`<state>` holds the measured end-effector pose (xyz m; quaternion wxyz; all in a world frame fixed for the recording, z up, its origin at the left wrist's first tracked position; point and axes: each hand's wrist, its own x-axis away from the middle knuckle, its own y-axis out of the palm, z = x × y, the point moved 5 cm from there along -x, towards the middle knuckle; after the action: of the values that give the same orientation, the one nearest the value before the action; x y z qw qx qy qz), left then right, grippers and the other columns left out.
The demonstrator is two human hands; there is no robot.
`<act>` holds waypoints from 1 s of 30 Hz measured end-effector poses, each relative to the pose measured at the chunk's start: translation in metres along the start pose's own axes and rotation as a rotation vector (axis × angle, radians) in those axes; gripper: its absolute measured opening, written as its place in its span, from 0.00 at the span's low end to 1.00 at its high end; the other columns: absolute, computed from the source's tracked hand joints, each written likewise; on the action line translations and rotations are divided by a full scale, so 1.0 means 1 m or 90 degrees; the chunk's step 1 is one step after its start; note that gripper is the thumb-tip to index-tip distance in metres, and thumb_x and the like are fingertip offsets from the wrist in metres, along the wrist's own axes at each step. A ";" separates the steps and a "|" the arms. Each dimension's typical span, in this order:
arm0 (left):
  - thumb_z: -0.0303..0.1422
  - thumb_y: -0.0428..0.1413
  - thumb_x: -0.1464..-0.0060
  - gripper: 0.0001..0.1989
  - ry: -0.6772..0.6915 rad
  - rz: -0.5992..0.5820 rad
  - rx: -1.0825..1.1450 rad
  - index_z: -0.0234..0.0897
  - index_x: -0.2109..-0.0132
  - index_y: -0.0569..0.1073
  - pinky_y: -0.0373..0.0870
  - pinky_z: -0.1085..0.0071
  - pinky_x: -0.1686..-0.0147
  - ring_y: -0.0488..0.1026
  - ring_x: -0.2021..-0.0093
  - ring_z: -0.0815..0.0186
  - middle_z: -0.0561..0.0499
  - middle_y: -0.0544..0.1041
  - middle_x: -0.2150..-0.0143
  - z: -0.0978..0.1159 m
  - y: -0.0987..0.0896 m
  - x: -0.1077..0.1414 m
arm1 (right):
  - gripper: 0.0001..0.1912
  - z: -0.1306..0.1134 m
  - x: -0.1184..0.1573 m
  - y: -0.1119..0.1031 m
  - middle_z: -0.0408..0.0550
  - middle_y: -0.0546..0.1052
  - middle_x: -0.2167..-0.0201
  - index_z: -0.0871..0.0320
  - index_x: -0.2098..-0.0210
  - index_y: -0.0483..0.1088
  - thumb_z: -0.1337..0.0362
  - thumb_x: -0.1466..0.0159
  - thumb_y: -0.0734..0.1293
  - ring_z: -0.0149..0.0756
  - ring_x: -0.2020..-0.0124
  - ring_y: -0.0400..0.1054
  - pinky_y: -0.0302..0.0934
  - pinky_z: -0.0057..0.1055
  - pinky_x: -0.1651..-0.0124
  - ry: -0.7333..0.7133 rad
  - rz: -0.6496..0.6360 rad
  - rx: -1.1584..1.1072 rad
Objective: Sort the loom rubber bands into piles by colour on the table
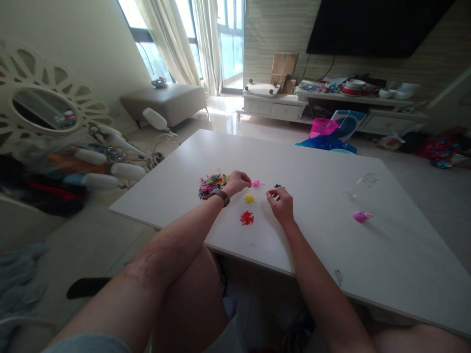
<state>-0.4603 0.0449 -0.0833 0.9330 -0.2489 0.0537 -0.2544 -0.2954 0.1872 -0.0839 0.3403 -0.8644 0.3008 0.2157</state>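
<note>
My left hand [238,182] reaches past a heap of mixed-colour small bands [211,185], its fingertips pinched together beside a little pink pile [255,183]. Whatever lies in that pinch is too small to see. Closer to me are a yellow pile [249,198] and a red pile [247,218] of similar thin bands. My right hand [282,205] is curled with thumb and fingertips together, just in front of a small black pile [279,186]. I cannot make out anything between its fingers.
The white table [324,250] carries a pink teardrop-shaped object [362,216] and a clear plastic piece [368,179] on the right. Beyond its far edge are a pink basket [323,127] and blue plastic [327,142]. A white lamp [127,171] stands close to the left edge.
</note>
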 end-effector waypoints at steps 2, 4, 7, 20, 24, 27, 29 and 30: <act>0.24 0.65 0.58 0.05 -0.027 0.025 0.014 0.32 0.69 0.82 0.66 0.75 0.73 0.72 0.74 0.69 0.49 0.78 0.76 -0.005 0.001 -0.003 | 0.06 0.001 0.000 0.000 0.44 0.74 0.71 0.57 0.71 0.72 0.64 0.37 0.65 0.33 0.72 0.66 0.59 0.30 0.70 0.000 0.001 0.001; 0.26 0.66 0.57 0.06 -0.046 0.042 0.024 0.32 0.67 0.83 0.67 0.74 0.71 0.73 0.72 0.68 0.48 0.79 0.74 -0.008 0.002 -0.005 | 0.06 0.002 0.000 0.000 0.45 0.74 0.71 0.57 0.71 0.72 0.64 0.37 0.65 0.33 0.72 0.66 0.59 0.30 0.70 0.003 0.004 0.003; 0.27 0.65 0.55 0.08 -0.055 0.052 0.019 0.31 0.64 0.84 0.70 0.72 0.68 0.75 0.70 0.66 0.45 0.81 0.71 -0.008 0.006 -0.008 | 0.06 0.002 0.000 0.000 0.45 0.74 0.70 0.57 0.70 0.72 0.64 0.37 0.65 0.33 0.71 0.66 0.59 0.30 0.70 0.006 0.004 0.004; 0.26 0.64 0.56 0.15 0.028 -0.022 0.037 0.29 0.57 0.82 0.73 0.69 0.58 0.79 0.57 0.61 0.40 0.83 0.58 -0.004 0.004 -0.013 | 0.07 -0.002 0.000 0.000 0.45 0.74 0.70 0.56 0.71 0.71 0.64 0.37 0.64 0.34 0.71 0.66 0.61 0.31 0.69 0.025 -0.014 -0.002; 0.26 0.63 0.55 0.14 0.031 0.024 0.055 0.30 0.59 0.82 0.73 0.71 0.60 0.78 0.59 0.63 0.42 0.83 0.59 -0.009 -0.021 -0.015 | 0.07 -0.001 0.000 0.000 0.45 0.74 0.70 0.56 0.71 0.71 0.64 0.38 0.64 0.33 0.71 0.66 0.60 0.30 0.69 0.023 -0.019 -0.002; 0.25 0.61 0.56 0.13 0.007 0.084 0.052 0.31 0.60 0.82 0.73 0.72 0.61 0.78 0.61 0.64 0.44 0.83 0.61 -0.015 -0.044 -0.016 | 0.07 0.000 0.000 0.000 0.45 0.74 0.70 0.57 0.71 0.71 0.64 0.38 0.64 0.33 0.71 0.66 0.60 0.30 0.69 0.019 -0.016 -0.004; 0.25 0.60 0.57 0.13 -0.006 0.133 0.051 0.32 0.61 0.82 0.72 0.73 0.63 0.77 0.63 0.65 0.44 0.83 0.62 -0.019 -0.058 -0.015 | 0.07 0.001 0.000 -0.001 0.45 0.74 0.70 0.57 0.71 0.71 0.64 0.38 0.64 0.33 0.71 0.66 0.60 0.30 0.69 0.020 -0.016 -0.005; 0.26 0.61 0.57 0.13 -0.015 0.151 0.054 0.32 0.61 0.82 0.72 0.74 0.65 0.77 0.65 0.66 0.44 0.83 0.62 -0.021 -0.065 -0.015 | 0.07 0.001 0.000 -0.001 0.45 0.74 0.70 0.57 0.71 0.71 0.64 0.38 0.64 0.33 0.71 0.66 0.60 0.30 0.69 0.022 -0.017 -0.004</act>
<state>-0.5071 -0.0053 -0.0703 0.9667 -0.2041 0.0613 -0.1418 -0.2952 0.1885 -0.0841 0.3350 -0.8730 0.2945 0.1972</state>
